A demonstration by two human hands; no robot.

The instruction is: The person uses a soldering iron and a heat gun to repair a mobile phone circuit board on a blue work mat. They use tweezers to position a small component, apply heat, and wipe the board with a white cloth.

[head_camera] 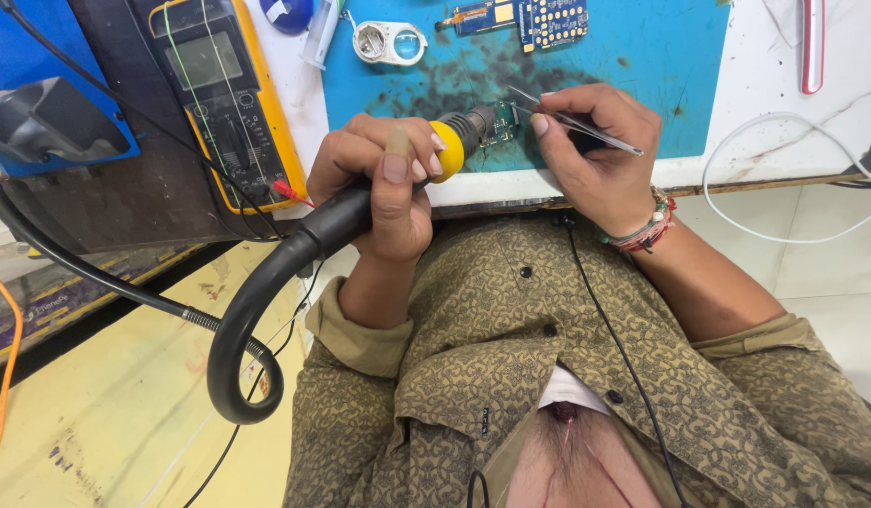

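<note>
left hand [383, 183] grips the hot-air wand [445, 146]; right hand [595, 155] pinches tweezers [576, 122]. the small board [499, 124] lies between both fingertips on the blue mat [642, 56]; best keep nozzle close, tweezers steady.

Bright, even daylight, soft shadows, sharp focus, with wide-angle bending toward the edges.
</note>
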